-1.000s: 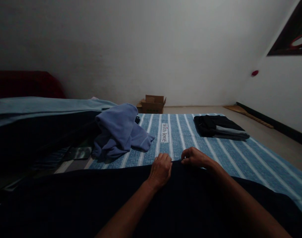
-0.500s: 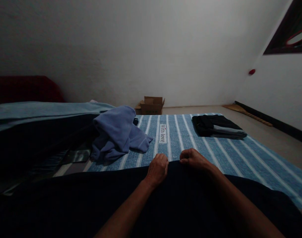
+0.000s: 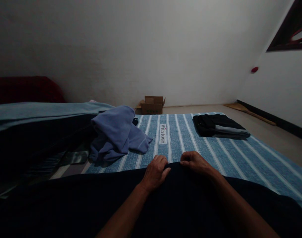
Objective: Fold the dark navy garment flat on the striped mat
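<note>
One striped blue mat [image 3: 215, 148] beneath white walls [image 3: 141, 43]

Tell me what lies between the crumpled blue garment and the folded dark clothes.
In the head view, only bare striped mat with its "With love" label separates the crumpled blue garment and folded dark clothes.

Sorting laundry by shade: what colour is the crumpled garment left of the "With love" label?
Periwinkle blue garment, seen in the head view.
</note>
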Demonstrator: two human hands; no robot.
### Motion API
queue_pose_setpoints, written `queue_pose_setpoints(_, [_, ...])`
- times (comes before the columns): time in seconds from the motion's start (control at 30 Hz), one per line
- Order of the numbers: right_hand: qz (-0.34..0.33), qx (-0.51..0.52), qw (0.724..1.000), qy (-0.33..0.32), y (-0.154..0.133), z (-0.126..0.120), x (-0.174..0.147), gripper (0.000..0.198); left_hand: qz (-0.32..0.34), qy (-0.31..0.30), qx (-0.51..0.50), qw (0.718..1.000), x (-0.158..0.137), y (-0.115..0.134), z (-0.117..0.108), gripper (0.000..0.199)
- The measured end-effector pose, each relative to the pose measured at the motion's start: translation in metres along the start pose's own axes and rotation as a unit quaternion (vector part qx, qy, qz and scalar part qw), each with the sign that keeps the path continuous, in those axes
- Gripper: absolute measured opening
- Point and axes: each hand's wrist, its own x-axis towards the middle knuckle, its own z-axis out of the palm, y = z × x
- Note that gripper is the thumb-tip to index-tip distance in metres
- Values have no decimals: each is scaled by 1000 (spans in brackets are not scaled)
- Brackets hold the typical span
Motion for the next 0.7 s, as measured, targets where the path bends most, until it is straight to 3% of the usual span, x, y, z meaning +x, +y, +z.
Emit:
queue_pose_setpoints(0.47, [2,7,999,-52,-2,-5,0,14,-12,17,-35,999,1,-1,4,10])
queue_pose_setpoints(0.7, [36,-54,998,-9,-4,5,4,9,-53,2,1,999,3,1,6,11])
